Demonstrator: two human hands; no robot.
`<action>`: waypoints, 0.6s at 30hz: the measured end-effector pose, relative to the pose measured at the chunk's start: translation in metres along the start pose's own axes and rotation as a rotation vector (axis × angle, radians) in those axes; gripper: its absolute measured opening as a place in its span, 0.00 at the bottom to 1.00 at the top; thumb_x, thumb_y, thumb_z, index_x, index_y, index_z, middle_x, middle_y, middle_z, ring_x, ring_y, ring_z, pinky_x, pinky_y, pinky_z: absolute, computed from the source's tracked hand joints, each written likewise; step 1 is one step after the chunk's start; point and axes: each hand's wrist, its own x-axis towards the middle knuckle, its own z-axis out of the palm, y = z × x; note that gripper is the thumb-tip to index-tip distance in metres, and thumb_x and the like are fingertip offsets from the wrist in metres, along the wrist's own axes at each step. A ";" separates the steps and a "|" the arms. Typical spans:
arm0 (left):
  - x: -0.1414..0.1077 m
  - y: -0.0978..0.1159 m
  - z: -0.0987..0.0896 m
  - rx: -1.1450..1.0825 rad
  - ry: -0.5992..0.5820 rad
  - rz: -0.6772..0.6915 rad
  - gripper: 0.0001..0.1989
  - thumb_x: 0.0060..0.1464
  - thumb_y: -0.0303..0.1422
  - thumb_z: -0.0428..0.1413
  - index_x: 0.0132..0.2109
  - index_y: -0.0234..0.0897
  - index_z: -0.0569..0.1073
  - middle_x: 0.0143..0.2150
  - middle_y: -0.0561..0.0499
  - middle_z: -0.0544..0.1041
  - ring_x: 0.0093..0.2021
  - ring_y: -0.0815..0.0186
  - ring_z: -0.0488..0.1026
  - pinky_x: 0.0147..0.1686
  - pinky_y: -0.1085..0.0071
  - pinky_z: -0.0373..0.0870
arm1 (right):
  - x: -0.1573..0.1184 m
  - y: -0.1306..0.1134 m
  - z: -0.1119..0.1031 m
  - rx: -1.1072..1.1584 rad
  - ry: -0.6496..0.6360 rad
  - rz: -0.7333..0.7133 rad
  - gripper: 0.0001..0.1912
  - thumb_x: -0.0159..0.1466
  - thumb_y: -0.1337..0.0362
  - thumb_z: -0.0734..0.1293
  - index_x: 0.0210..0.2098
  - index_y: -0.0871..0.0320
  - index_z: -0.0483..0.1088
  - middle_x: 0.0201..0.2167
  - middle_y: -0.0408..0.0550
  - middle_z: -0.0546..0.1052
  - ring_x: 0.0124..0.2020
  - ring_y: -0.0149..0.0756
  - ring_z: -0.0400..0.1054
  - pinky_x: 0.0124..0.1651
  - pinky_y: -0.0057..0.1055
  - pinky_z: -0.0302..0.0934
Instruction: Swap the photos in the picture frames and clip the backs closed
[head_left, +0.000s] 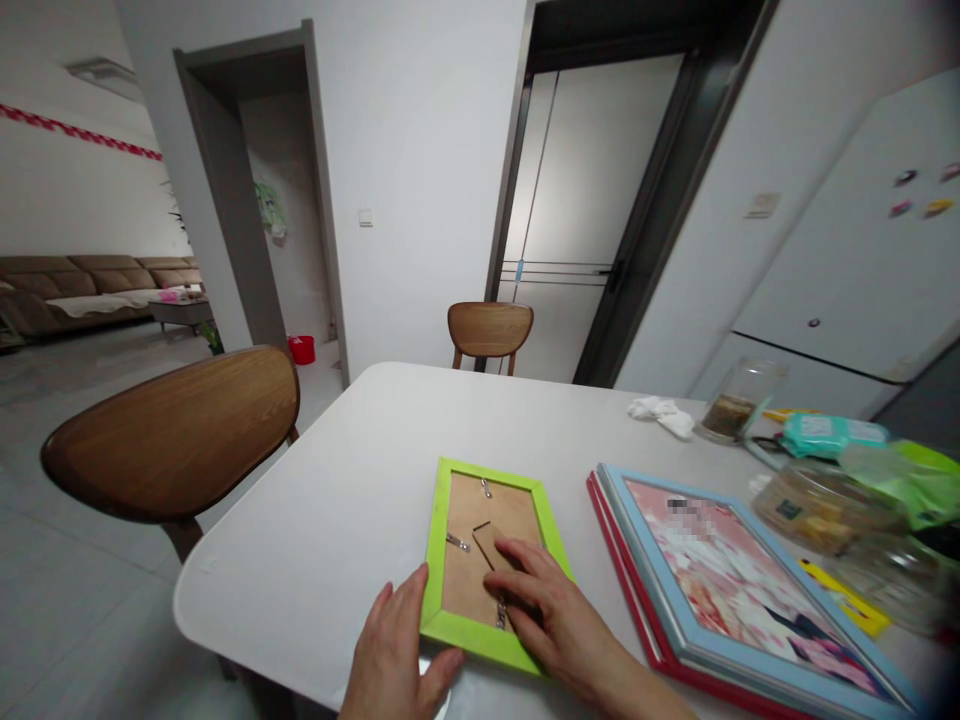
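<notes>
A lime-green photo frame lies face down on the white table, its brown backing board showing with several small metal clips and a stand flap cut out in the middle. My left hand grips the frame's lower left corner, fingers along the side and thumb at the bottom edge. Across the right part of the backing lies my right hand, fingers apart, their tips touching the board by the flap. It partly covers the flap and one lower clip. Something pale under my left thumb is mostly hidden.
To the right lies a stack of frames, a light-blue one over a red one. Beyond it are a glass jar, crumpled tissue, a teal wipes pack and clear containers. Wooden chairs flank the table.
</notes>
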 end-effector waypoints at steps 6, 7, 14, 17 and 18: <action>0.001 -0.003 0.001 0.088 0.013 0.168 0.21 0.45 0.32 0.54 0.48 0.33 0.64 0.52 0.38 0.65 0.51 0.54 0.62 0.46 0.58 0.65 | 0.003 -0.002 -0.001 -0.097 -0.156 0.036 0.12 0.52 0.67 0.62 0.34 0.51 0.73 0.51 0.51 0.63 0.54 0.42 0.52 0.55 0.43 0.45; 0.001 -0.003 0.001 0.082 0.005 0.178 0.20 0.45 0.31 0.54 0.47 0.33 0.65 0.52 0.39 0.65 0.52 0.54 0.61 0.46 0.58 0.66 | 0.004 -0.002 0.000 -0.114 -0.166 0.038 0.11 0.52 0.67 0.62 0.34 0.51 0.73 0.51 0.51 0.63 0.54 0.42 0.51 0.55 0.43 0.45; 0.017 0.009 -0.004 0.011 -0.180 0.186 0.12 0.42 0.30 0.56 0.37 0.34 0.67 0.50 0.39 0.67 0.54 0.52 0.59 0.49 0.53 0.60 | 0.009 -0.002 0.007 -0.169 -0.138 0.034 0.07 0.53 0.64 0.63 0.28 0.52 0.74 0.50 0.49 0.65 0.53 0.41 0.52 0.54 0.41 0.46; 0.024 0.013 -0.008 0.040 -0.236 0.174 0.12 0.42 0.32 0.57 0.36 0.33 0.67 0.49 0.37 0.68 0.52 0.51 0.61 0.49 0.52 0.60 | 0.011 -0.004 0.011 -0.192 -0.093 0.025 0.07 0.54 0.64 0.62 0.26 0.53 0.73 0.47 0.49 0.67 0.50 0.39 0.56 0.51 0.39 0.50; 0.025 0.013 -0.009 0.046 -0.244 0.174 0.12 0.42 0.33 0.57 0.36 0.32 0.67 0.49 0.37 0.68 0.52 0.51 0.61 0.49 0.52 0.60 | 0.011 -0.004 0.011 -0.191 -0.082 0.026 0.07 0.54 0.64 0.62 0.26 0.53 0.73 0.46 0.49 0.67 0.49 0.39 0.56 0.51 0.38 0.51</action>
